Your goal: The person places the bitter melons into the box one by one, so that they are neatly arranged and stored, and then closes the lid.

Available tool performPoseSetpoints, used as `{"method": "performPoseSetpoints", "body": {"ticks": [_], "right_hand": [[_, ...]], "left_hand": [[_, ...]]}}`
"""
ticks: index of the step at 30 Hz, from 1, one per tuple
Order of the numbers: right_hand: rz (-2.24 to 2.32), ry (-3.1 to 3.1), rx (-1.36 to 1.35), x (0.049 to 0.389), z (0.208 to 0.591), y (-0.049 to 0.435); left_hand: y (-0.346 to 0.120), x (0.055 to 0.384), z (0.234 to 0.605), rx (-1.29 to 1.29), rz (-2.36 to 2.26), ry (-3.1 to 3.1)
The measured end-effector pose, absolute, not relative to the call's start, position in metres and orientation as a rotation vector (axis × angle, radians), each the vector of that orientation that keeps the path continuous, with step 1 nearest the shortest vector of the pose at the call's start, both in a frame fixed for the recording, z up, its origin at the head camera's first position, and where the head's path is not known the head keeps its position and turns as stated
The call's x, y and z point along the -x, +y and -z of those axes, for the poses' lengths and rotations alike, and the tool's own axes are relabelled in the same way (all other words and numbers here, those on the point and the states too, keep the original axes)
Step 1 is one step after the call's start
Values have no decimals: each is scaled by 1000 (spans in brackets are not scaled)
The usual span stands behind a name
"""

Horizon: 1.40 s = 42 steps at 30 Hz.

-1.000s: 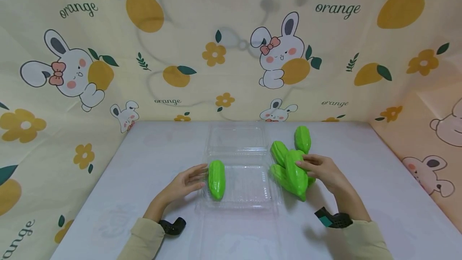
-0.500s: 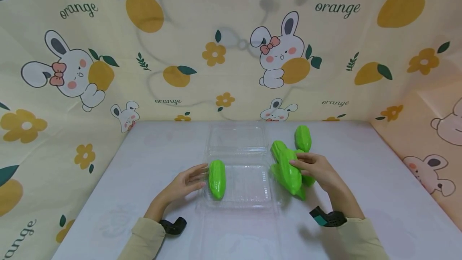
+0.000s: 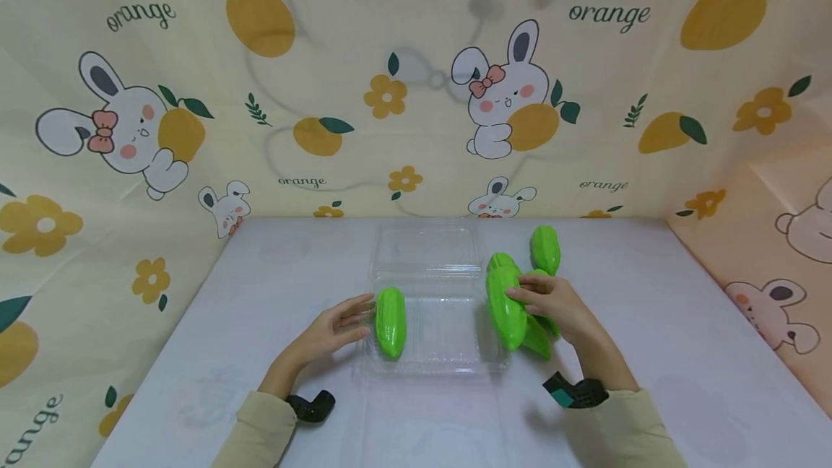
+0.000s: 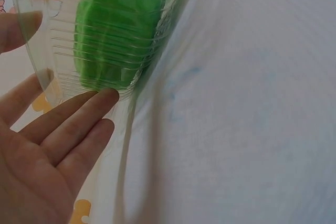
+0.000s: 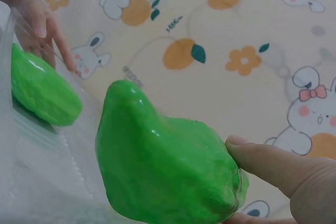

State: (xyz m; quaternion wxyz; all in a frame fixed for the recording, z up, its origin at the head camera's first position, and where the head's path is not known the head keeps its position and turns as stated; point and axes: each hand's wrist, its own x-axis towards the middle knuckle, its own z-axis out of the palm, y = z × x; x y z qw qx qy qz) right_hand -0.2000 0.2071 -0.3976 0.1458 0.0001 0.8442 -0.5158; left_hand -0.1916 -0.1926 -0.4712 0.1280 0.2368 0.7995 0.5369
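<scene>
My right hand (image 3: pixel 555 303) pinches a glossy green gourd (image 3: pixel 505 305), long and tapered, between thumb and fingers. It hangs over the right rim of a clear plastic box (image 3: pixel 448 331). In the right wrist view the thumb presses one end of this gourd (image 5: pixel 157 161). A second gourd (image 3: pixel 391 323) lies lengthwise inside the box along its left wall. Just outside that wall is my left hand (image 3: pixel 334 327), fingers extended. In the left wrist view, the left hand (image 4: pixel 58 150) has its fingertips right at the ribbed wall, with the green gourd (image 4: pixel 121 30) showing through.
Behind the box its clear lid (image 3: pixel 425 251) lies folded back on the white table (image 3: pixel 279 258). Another green gourd (image 3: pixel 545 250) rests at the back right. More green gourds (image 3: pixel 538 338) lie partly hidden under the right hand. A printed cloth (image 3: pixel 364 42) hangs behind the table.
My right hand has carried its gourd leftward, from above the other gourds to the right rim of the box. The left hand and the gourd in the box have stayed in place.
</scene>
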Motion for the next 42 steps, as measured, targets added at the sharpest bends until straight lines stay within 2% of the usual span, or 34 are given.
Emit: {"method": "performPoseSetpoints", "body": {"ticks": [42], "right_hand": [[1625,2342,53,204,404,158]], "left_hand": [[-194,192,474,-685,-1561,2318]]}}
